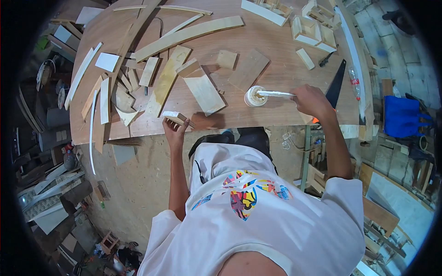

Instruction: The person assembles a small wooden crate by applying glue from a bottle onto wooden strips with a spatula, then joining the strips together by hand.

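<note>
My left hand, at the table's front edge, is closed around a small wooden piece with a pale top face. In my right hand is a white stick, pinched at its right end. The stick's left end dips into a white round tub of pale paste near the front edge. Between the two hands a light wooden board lies slanted on the table, with a block at its upper end. Behind the tub rests a flat brown board.
The brown table carries a long curved wooden strip and several wood offcuts at the left. A handsaw lies to the right of my right hand. Small wooden boxes stand at the back right, near a clear bottle.
</note>
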`<control>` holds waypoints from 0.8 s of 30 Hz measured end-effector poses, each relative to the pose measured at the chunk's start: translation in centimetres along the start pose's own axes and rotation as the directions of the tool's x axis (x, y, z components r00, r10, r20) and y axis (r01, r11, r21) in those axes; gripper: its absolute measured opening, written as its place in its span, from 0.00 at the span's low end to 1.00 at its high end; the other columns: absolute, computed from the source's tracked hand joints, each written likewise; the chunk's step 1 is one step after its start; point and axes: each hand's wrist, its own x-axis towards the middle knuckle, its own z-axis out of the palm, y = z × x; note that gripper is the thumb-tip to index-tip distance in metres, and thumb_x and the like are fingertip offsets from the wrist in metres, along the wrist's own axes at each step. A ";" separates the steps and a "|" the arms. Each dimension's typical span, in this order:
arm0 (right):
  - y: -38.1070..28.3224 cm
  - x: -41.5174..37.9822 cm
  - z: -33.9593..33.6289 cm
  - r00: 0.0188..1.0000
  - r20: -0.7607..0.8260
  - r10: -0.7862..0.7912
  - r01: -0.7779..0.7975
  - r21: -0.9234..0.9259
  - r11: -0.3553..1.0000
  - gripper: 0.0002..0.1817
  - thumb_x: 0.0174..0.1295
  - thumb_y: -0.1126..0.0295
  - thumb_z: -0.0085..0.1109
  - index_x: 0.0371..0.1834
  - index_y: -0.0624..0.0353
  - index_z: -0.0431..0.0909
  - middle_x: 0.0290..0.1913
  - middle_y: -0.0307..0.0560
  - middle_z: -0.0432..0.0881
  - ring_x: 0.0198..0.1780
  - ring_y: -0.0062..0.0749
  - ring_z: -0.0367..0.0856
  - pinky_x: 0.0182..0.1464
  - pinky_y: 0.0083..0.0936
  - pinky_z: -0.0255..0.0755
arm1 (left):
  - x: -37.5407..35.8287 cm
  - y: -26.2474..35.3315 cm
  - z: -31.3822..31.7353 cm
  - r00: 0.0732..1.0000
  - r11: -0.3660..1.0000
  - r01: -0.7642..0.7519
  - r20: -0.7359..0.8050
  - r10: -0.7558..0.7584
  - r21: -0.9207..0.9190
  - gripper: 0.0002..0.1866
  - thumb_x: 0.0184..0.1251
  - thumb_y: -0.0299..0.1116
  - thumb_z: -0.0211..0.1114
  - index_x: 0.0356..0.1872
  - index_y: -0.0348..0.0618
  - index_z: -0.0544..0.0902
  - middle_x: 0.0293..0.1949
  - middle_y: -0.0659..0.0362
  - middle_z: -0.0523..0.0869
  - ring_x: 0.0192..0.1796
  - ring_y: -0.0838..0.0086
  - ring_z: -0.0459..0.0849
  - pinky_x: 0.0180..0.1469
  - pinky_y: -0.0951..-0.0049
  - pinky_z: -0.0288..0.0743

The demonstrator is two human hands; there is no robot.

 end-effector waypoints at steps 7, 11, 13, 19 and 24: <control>-1.6 2.2 0.3 0.992 -0.068 -0.109 0.091 -0.229 0.969 0.06 0.52 0.76 0.56 0.30 0.58 0.82 0.33 0.53 0.83 0.41 0.48 0.83 0.43 0.40 0.76 | -0.9 -0.5 -1.5 0.997 0.997 0.059 -0.054 -0.061 -0.039 0.43 0.47 0.26 0.78 0.62 0.35 0.59 0.54 0.50 0.72 0.54 0.67 0.75 0.55 0.68 0.73; -4.0 3.8 0.7 0.990 -0.030 -0.140 0.123 -0.315 0.941 0.06 0.52 0.75 0.57 0.30 0.56 0.84 0.33 0.50 0.85 0.39 0.45 0.85 0.38 0.37 0.78 | -1.3 -0.4 -1.9 0.992 0.994 0.089 -0.078 -0.094 -0.065 0.43 0.47 0.25 0.77 0.62 0.35 0.59 0.54 0.51 0.72 0.54 0.67 0.75 0.55 0.69 0.73; -5.2 5.0 1.5 0.985 -0.051 -0.162 0.137 -0.329 0.934 0.06 0.52 0.75 0.58 0.31 0.55 0.84 0.34 0.49 0.85 0.39 0.44 0.85 0.37 0.36 0.78 | -1.4 -0.3 -1.9 0.992 0.994 0.087 -0.081 -0.093 -0.073 0.43 0.47 0.24 0.77 0.62 0.34 0.59 0.54 0.51 0.72 0.55 0.67 0.75 0.55 0.69 0.73; -7.9 9.9 4.9 0.990 0.008 -0.140 0.131 -0.400 0.907 0.08 0.51 0.72 0.62 0.34 0.52 0.86 0.37 0.44 0.87 0.40 0.38 0.86 0.31 0.32 0.79 | -1.6 0.5 -1.6 0.994 0.995 0.077 -0.073 -0.081 -0.060 0.42 0.48 0.25 0.76 0.62 0.35 0.59 0.54 0.51 0.72 0.55 0.67 0.74 0.55 0.69 0.73; -8.2 11.1 5.4 0.990 0.100 -0.097 0.131 -0.422 0.897 0.10 0.50 0.71 0.64 0.36 0.53 0.87 0.39 0.45 0.87 0.41 0.38 0.86 0.33 0.35 0.80 | -1.6 0.1 -1.8 0.996 0.994 0.044 -0.073 -0.052 -0.102 0.42 0.48 0.26 0.77 0.62 0.35 0.59 0.54 0.52 0.72 0.54 0.68 0.75 0.54 0.69 0.73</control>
